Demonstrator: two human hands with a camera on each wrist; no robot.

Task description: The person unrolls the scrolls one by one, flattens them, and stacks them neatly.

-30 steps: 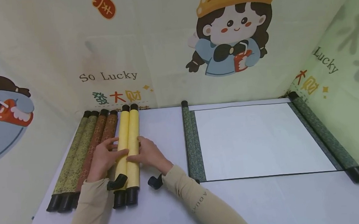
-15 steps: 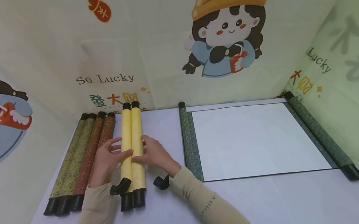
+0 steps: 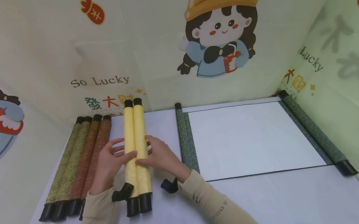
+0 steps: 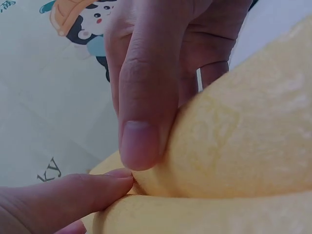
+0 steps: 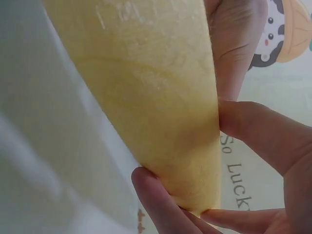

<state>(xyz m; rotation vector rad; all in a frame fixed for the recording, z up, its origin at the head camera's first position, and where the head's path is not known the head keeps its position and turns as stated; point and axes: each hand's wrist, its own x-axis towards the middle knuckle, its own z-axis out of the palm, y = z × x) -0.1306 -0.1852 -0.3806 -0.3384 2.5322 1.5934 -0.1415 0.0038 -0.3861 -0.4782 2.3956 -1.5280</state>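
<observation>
Two yellow rolls of a scroll with black end caps, the left roll (image 3: 128, 129) and the right roll (image 3: 140, 128), lie side by side and touch. My left hand (image 3: 109, 162) grips the left roll, thumb on top and fingers around its outer side. On the right roll my right hand (image 3: 162, 158) holds in the same way, its thumb across the top. Both thumbs come close together at the seam; in the left wrist view the thumb (image 4: 141, 141) presses there. The right wrist view has fingers (image 5: 156, 200) curled about the yellow roll (image 5: 161, 112).
Left of the hands lie two olive patterned rolls (image 3: 71, 161) and two brown patterned rolls (image 3: 90, 156). On the right a green-edged scroll is spread flat, its white sheet (image 3: 253, 138) between a left roller (image 3: 182, 136) and a right roller (image 3: 315, 130). A printed cloth wall (image 3: 150, 58) stands behind.
Both hands have carried the yellow rolls to the right, away from the brown rolls, with the grip unchanged. The head view has shifted slightly. The spread scroll stays in place.
</observation>
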